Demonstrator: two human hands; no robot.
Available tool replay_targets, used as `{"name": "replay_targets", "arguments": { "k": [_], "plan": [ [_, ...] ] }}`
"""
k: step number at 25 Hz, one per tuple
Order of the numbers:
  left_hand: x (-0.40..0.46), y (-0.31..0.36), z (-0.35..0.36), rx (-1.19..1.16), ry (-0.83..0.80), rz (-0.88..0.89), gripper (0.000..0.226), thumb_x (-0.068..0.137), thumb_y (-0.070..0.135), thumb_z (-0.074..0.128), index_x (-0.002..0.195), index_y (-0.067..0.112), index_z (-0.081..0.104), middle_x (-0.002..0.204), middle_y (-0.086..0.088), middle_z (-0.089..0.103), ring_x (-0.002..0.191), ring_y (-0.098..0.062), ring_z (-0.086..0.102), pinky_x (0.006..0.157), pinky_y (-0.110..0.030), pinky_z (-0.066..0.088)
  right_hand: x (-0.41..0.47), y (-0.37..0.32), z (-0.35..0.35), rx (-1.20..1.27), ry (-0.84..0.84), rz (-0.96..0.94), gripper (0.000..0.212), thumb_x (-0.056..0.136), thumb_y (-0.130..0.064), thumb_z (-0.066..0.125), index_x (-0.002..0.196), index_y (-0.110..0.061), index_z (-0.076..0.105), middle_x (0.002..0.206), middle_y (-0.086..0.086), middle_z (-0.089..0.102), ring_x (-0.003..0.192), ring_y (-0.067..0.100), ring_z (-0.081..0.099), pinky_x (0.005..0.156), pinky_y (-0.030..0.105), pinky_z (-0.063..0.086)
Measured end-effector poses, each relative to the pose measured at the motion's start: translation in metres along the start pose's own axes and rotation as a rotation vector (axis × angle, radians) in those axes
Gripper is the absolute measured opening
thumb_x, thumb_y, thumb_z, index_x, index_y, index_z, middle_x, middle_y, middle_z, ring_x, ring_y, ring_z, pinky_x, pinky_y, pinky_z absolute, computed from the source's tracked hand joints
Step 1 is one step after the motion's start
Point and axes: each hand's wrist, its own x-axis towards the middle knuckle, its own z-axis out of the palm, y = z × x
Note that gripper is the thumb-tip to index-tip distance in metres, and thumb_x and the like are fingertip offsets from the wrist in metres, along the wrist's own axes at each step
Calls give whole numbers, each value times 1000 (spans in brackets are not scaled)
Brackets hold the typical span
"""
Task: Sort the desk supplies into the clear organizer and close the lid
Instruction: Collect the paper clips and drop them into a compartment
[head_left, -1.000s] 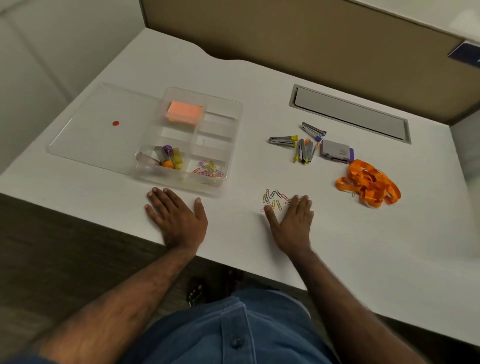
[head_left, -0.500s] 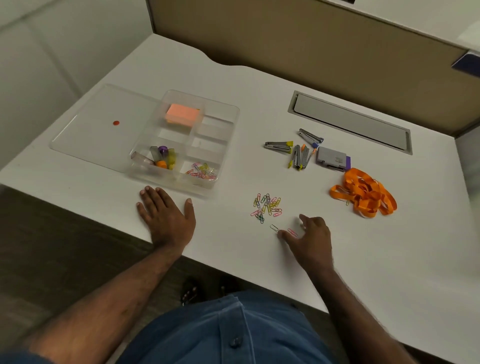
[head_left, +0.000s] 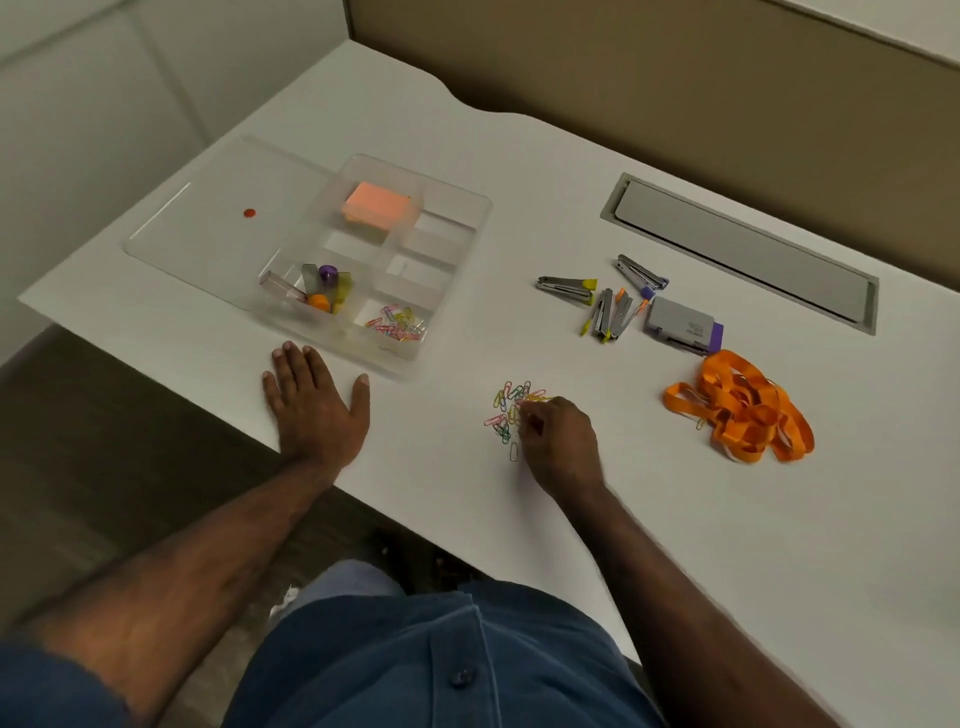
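**Clear plastic organizer open, loose clips under the right hand**

Clear plastic walls mark out the organizer (head_left: 457, 218), which sits on the white desk (head_left: 675, 519) toward its left side, with its lid (head_left: 208, 244) lying flat and transparent just to its left — a small red dot shows on the lid. In the far-left compartment rests a pad of orange sticky notes (head_left: 376, 208). The near-left compartment holds a few small items in purple, orange, yellow and grey (head_left: 324, 291); what they are cannot be told. The near-right compartment holds a little heap of coloured paper clips (head_left: 397, 325).

The left hand (head_left: 314, 405) lies palm down on the desk just in front of the organizer, fingers straight and spread, holding nothing.

The right hand (head_left: 558, 441) is at the right edge of a loose pile of paper clips (head_left: 506, 415) on the desk, well in front of the organizer's right side. Its fingers are curled down onto the pile, fingertips among the clips — whether any clip is actually pinched cannot be told from this view.

Farther right and back lie several grey staple removers with yellow, orange and purple tips (head_left: 608, 306), and touching them a grey stapler with a purple end (head_left: 683, 325). Near the stapler, toward the desk's right, is a tangle of orange lanyards (head_left: 743, 410). A grey cable hatch (head_left: 743, 254) is set into the desk behind them.
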Motion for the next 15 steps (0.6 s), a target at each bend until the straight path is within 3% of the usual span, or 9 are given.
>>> {"name": "replay_targets", "arguments": {
  "k": [3,5,6,8,10,12,14,15],
  "plan": [
    [-1,0,3,-6,14,0,94,99,67,18,161,-3,16,170,-25,12,160,-37,8,130,-55,9,13,5,-6,53,65,-70,22,93,-27,67,112,-21,76,102,3,64,99,27,61,76,31,45],
    [-1,0,3,-3,19,-9,93,100,67,19,161,-4,17,170,-26,14,160,-37,9,130,-55,10,17,12,-4,7,9,-123,51,89,-42,73,136,-23,64,134,7,57,128,29,50,103,37,45],
    [-1,0,4,-2,22,-13,93,100,67,19,160,-4,18,170,-26,15,160,-36,10,129,-55,10,18,15,-2,-37,-56,-143,65,90,-50,70,147,-23,54,151,10,47,142,32,38,116,42,37],
    [-1,1,5,-4,31,-13,93,100,66,20,160,-4,19,170,-26,16,160,-36,10,129,-55,11,17,16,3,-161,-189,-197,75,97,-57,56,160,-24,33,170,14,20,158,34,13,127,49,17],
    [0,0,5,-11,31,-14,92,100,66,22,160,-4,19,170,-26,16,160,-36,10,129,-55,10,8,15,12,-269,-259,-273,71,104,-51,42,164,-21,20,173,15,4,159,37,-3,128,54,7],
    [-1,0,5,-20,38,-14,92,100,65,23,160,-4,20,170,-25,17,160,-36,10,129,-55,10,-2,16,18,-311,-247,-353,64,107,-34,37,165,-16,17,173,17,1,159,39,-7,128,54,6],
    [-1,1,4,-29,43,-14,92,100,65,24,160,-4,20,170,-25,16,160,-35,10,129,-55,10,-11,17,18,-313,-218,-399,64,101,-10,40,163,-11,24,172,19,10,159,40,2,130,48,11],
    [-1,1,4,-36,42,-14,92,99,65,25,160,-4,20,170,-25,16,160,-35,10,129,-55,10,-16,17,18,-320,-185,-414,65,96,-1,44,160,-8,32,169,20,21,158,40,13,127,45,20]
  ]
}}
